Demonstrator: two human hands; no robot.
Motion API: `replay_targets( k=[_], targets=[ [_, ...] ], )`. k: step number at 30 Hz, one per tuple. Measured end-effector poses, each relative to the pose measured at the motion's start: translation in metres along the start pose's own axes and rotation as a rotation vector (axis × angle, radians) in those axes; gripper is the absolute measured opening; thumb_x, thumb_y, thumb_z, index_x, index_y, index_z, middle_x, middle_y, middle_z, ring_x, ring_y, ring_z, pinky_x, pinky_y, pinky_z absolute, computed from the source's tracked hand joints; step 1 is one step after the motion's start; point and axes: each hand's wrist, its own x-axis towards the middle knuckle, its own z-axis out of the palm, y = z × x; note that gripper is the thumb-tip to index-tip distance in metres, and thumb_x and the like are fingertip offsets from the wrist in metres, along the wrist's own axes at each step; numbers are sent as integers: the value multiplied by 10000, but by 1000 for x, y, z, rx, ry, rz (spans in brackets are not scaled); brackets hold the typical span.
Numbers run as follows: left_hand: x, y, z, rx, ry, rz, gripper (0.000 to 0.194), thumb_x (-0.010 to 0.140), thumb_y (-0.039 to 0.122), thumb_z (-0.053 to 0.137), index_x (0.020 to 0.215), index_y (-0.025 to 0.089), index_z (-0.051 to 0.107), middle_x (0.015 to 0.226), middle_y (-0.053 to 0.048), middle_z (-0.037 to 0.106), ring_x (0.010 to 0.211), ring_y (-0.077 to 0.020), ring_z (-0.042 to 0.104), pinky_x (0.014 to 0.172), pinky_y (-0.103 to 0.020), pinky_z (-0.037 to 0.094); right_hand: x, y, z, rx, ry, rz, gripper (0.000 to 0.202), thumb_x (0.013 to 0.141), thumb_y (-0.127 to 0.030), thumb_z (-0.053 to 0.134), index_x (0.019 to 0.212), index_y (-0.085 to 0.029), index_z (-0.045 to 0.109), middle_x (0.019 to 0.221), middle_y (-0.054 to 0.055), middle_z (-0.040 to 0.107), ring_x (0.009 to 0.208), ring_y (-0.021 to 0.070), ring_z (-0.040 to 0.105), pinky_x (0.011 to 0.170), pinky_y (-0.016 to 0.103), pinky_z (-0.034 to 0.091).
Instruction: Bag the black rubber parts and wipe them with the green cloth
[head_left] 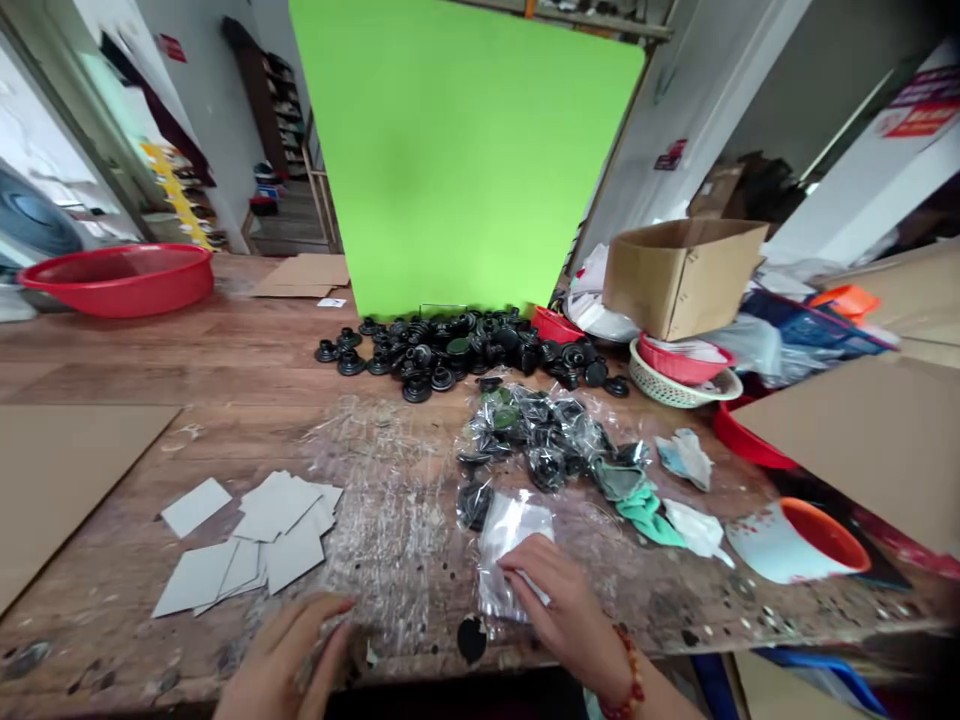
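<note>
My right hand, with a beaded bracelet at the wrist, is at a stack of clear plastic bags near the front edge. Its thumb and fingertips close on the plastic. My left hand is over the front edge, fingers half curled, thumb apart, nothing visible between them. Just beyond it lie loose white square cards. Past the plastic bags are black round parts in clear bags. Behind these spreads a heap of unbagged black round parts.
A green board stands behind the heap. Red basin at back left, cardboard sheet at left. On the right are a cardboard box, a basket, teal cloth and a white tub with orange inside.
</note>
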Motion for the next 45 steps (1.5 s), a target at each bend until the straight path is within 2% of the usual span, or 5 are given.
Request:
replay_targets(
  k=[16,24,33,39,45],
  targets=[
    [38,44,75,-240,-147,-65,152,900,141,504,965,227,610,1051,-62,598,1051,-193,558,921,-363,501,-30,62,13,-582,-43,20,428,941,-304,474,1339,-147,480,1388,152,506,1286,310,476,999,518,487],
    [43,-56,41,155,193,-414,417,909,392,481,1204,108,561,1380,-228,406,1325,-339,391,1078,-528,365,11,37,-16,-460,51,-16,310,952,-277,496,1238,-178,557,1279,137,572,1249,269,501,1021,481,471],
    [34,-114,23,424,90,-872,617,935,442,356,1388,31,432,1474,-330,317,1392,-470,244,1066,-673,220,52,20,4,-359,28,-191,288,925,-181,522,1206,-178,584,1234,135,589,1244,271,501,1036,503,451],
    [41,-92,29,363,-41,-816,536,913,344,441,1348,34,491,1437,-285,421,1385,-415,308,1102,-610,249,62,22,12,-352,-10,-304,246,920,-204,532,1156,-188,599,1211,121,596,1226,278,510,1030,485,429],
    [15,-17,-10,292,-73,-687,571,874,431,548,1392,206,464,1513,-154,369,1419,-327,272,1124,-537,315,76,47,30,-263,-61,-508,350,866,-264,572,1213,-225,585,1210,107,609,1142,296,571,978,446,435]
  ],
)
